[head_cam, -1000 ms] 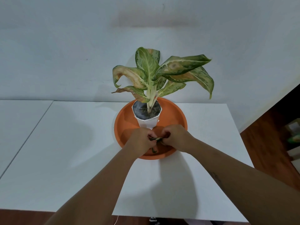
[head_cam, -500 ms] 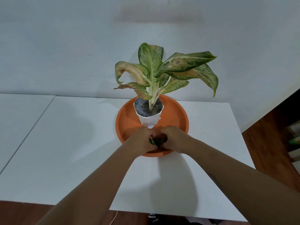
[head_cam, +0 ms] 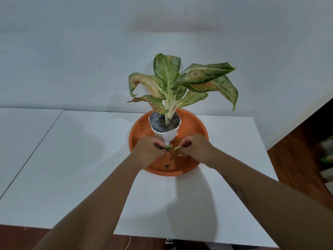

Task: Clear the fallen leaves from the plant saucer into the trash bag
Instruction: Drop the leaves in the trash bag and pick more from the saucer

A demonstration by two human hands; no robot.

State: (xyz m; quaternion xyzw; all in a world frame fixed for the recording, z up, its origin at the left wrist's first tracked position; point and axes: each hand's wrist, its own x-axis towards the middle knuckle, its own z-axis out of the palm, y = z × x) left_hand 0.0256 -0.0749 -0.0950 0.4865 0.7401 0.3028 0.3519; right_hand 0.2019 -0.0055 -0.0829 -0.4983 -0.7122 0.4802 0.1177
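Note:
An orange plant saucer (head_cam: pixel 195 121) sits on the white table with a white pot (head_cam: pixel 166 136) and its leafy plant (head_cam: pixel 173 82) in it. Both my hands are over the saucer's front part, just in front of the pot. My left hand (head_cam: pixel 150 153) pinches green leaf pieces (head_cam: pixel 167 147). My right hand (head_cam: pixel 195 147) pinches a yellowish leaf piece (head_cam: pixel 177 148). The two hands are a little apart. Small leaf bits (head_cam: pixel 167 166) lie on the saucer floor below them. No trash bag is in view.
The white table (head_cam: pixel 72 159) extends left, where a seam (head_cam: pixel 30 154) separates a second white surface. A pale wall stands behind the plant. Brown wooden floor (head_cam: pixel 297 159) shows past the table's right edge, with blurred items at the far right.
My hands were pressed together over the saucer front; now they have pulled apart, each with a leaf piece. More loose bits show on the saucer floor.

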